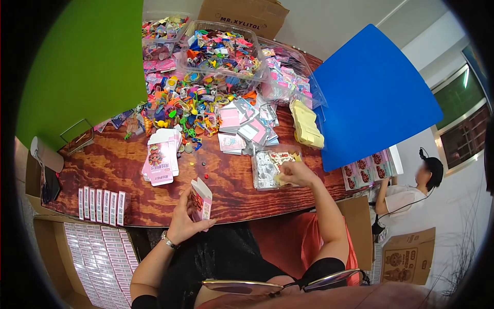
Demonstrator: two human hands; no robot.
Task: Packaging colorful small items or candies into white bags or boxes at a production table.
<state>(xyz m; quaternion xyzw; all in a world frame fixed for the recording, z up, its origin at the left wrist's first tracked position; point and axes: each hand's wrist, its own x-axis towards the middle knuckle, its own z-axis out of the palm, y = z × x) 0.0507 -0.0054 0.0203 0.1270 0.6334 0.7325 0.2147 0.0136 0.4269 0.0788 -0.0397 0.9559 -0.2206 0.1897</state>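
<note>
In my left hand (181,222) I hold a small pink box (201,202) upright near the front edge of the table, its top flaps standing up. Fingers and thumb are closed around its sides. My right hand (298,174) is over the right part of a clear plastic tray (254,177), fingers pinched together. Whatever lies between those fingertips is hidden. Small white packets (265,169) fill the tray's left side. Between the box and the tray, a tiny red piece (206,176) lies on the wooden table (226,200).
Flat pink cartons (162,160) are stacked left of centre; several closed boxes (102,206) stand beyond them. Toys (190,103), cards (247,123), a yellow bundle (307,125) and clear bins (221,71) crowd the back. Green (82,62) and blue (381,98) boards flank everything. Another person (404,201) sits right.
</note>
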